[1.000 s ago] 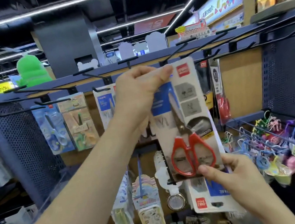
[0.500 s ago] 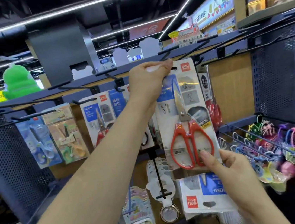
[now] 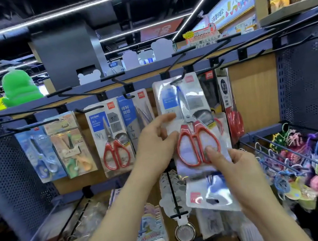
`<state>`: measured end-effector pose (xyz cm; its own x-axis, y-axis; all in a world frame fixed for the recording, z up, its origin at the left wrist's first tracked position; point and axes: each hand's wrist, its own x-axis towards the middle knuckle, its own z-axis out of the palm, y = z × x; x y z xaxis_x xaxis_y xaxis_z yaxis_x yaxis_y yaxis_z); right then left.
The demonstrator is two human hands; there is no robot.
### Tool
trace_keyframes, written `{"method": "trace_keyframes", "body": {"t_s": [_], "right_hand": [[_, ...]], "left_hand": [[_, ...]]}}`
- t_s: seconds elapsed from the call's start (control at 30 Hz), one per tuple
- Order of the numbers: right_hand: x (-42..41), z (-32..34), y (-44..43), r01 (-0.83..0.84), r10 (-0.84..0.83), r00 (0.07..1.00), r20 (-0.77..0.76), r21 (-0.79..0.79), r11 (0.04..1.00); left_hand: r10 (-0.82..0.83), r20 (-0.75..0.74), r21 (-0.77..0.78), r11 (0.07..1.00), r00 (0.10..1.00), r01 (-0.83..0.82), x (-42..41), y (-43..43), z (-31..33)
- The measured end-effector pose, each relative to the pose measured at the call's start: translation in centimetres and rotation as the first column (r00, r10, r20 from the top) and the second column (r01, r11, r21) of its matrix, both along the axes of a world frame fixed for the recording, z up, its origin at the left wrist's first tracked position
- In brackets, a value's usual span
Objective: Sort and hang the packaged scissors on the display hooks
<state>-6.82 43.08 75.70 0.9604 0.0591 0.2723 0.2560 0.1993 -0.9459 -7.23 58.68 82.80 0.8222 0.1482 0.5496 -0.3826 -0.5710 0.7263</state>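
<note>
Packaged scissors, right grip pinching bottom

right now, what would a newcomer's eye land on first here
The pack of red-handled scissors in the middle, hanging on a black hook, with the left hand touching its left edge. The right hand thumbs its front while gripping a second pack below. Next come the bright green plush above the rack's top left and the colourful charms hanging at right.
</note>
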Motion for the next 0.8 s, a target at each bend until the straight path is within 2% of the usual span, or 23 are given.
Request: {"method": "trace_keyframes", "body": {"t_s": [0.07, 0.2, 0.3, 0.4, 0.47, 0.57, 0.6, 0.63, 0.7, 0.73, 0.8], "right_hand": [[0.7, -0.2, -0.1, 0.096, -0.087, 0.993, 0.08, -0.116, 0.989], [0.7, -1.1, -1.7, 0.286, -0.24, 0.952, 0.189, -0.278, 0.917], [0.5, -1.4, -3.0, 0.313, -0.238, 0.932, 0.273, -0.277, 0.909], [0.8, -1.6, -3.8, 0.238, -0.157, 0.93, 0.333, -0.216, 0.947], [1.1, -1.7, -4.4, 0.142, -0.082, 0.954, 0.287, -0.196, 0.97], [1.4, -1.6, -4.8, -0.016, 0.042, 0.988, 0.151, -0.169, 0.986], [1.5, -1.4, -5.0, -0.067, 0.088, 0.987, 0.131, -0.161, 0.985], [1.5, -1.1, -5.1, -0.122, 0.142, 0.982, 0.128, -0.151, 0.981], [1.2, -0.5, -5.2, -0.222, 0.243, 0.961, 0.129, -0.163, 0.961], [1.1, -0.2, -5.1, -0.266, 0.29, 0.949, 0.124, -0.177, 0.948], [1.0, 0.2, -4.9, -0.318, 0.343, 0.93, 0.129, -0.184, 0.93]], "left_hand": [[0.087, 0.013, -0.028, 0.996, 0.996, -0.086, 1.5, 0.8, -0.5], [0.267, 0.064, 0.072, 0.96, 0.962, -0.271, 4.2, 1.8, -0.9], [0.318, 0.044, 0.092, 0.943, 0.947, -0.321, 5.8, 1.8, -1.6], [0.336, 0.028, 0.09, 0.937, 0.941, -0.338, 6.8, 2.0, -2.1], [0.323, 0.008, 0.091, 0.942, 0.946, -0.323, 6.5, 2.1, -2.2], [0.378, 0.072, 0.3, 0.874, 0.923, -0.382, 5.0, 2.2, -2.0], [0.377, 0.124, 0.315, 0.862, 0.918, -0.397, 4.2, 2.2, -1.8], [0.339, 0.151, 0.269, 0.89, 0.928, -0.369, 3.5, 2.0, -1.4], [0.128, 0.124, 0.005, 0.992, 0.984, -0.13, 1.9, 1.3, -0.1], [0.001, 0.073, -0.122, 0.992, 0.997, 0.008, 1.1, 0.8, 0.5], [-0.143, -0.028, -0.217, 0.967, 0.989, 0.134, 0.0, 0.3, 1.4]]}}
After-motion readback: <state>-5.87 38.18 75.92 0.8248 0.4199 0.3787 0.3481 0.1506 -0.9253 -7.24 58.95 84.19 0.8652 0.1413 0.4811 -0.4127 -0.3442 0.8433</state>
